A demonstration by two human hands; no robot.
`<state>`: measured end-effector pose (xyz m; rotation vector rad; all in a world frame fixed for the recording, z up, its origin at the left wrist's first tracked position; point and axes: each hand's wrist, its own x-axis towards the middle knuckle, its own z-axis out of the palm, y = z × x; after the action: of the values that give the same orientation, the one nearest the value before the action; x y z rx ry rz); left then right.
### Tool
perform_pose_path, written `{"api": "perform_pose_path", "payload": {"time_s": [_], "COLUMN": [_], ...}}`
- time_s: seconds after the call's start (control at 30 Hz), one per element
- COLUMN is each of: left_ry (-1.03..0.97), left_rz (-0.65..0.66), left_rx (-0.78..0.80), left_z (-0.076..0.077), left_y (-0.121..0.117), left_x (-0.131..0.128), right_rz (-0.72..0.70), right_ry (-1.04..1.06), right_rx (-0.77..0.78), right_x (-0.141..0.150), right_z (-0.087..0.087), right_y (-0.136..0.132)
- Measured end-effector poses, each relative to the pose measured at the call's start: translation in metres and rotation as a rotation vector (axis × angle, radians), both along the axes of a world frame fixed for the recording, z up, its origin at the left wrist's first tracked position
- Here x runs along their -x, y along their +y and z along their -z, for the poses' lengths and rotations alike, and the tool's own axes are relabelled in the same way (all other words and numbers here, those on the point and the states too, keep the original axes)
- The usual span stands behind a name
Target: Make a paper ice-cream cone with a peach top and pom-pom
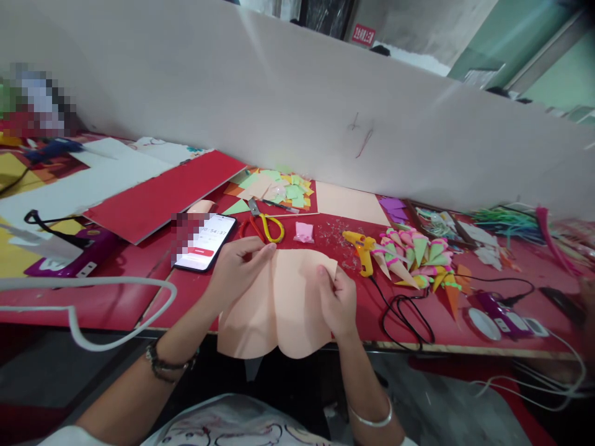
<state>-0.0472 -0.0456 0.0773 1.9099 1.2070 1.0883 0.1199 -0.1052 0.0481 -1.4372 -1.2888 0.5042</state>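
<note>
A sheet of peach-coloured paper [297, 303] with a crease down its middle is held up at the table's front edge. My left hand [239, 266] grips its upper left part between thumb and fingers. At the upper right corner, my right hand [338, 300] pinches the sheet, thumb in front. Just beyond the paper lie scissors [267, 228] with red and yellow handles and a small pink packet [304, 232]. A phone [207, 243] showing a running timer rests left of my left hand. A yellow glue gun [362, 248] lies to the right of my right hand.
Several small paper cones [418, 251] are piled beside the glue gun, whose black cord [404, 316] loops near the front edge. Purple power strips [504, 316] sit on both sides. A red board [171, 192] lies at left; paper scraps [288, 189] lie before the white partition [279, 93].
</note>
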Motion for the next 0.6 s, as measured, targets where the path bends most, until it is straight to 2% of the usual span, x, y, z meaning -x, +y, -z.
{"api": "perform_pose_path", "payload": {"time_s": [0.23, 0.6], "left_ry": [0.021, 0.041], "left_rz": [-0.077, -0.120], "left_rx": [-0.024, -0.012], "left_z": [0.004, 0.012], "left_y": [0.000, 0.003], "left_x": [-0.003, -0.004], "right_rz": [-0.009, -0.035], "right_ry": [0.010, -0.027], "right_rx": [0.025, 0.041], "right_x": [0.001, -0.001], "right_z": [0.002, 0.006], "right_y": [-0.002, -0.003]}}
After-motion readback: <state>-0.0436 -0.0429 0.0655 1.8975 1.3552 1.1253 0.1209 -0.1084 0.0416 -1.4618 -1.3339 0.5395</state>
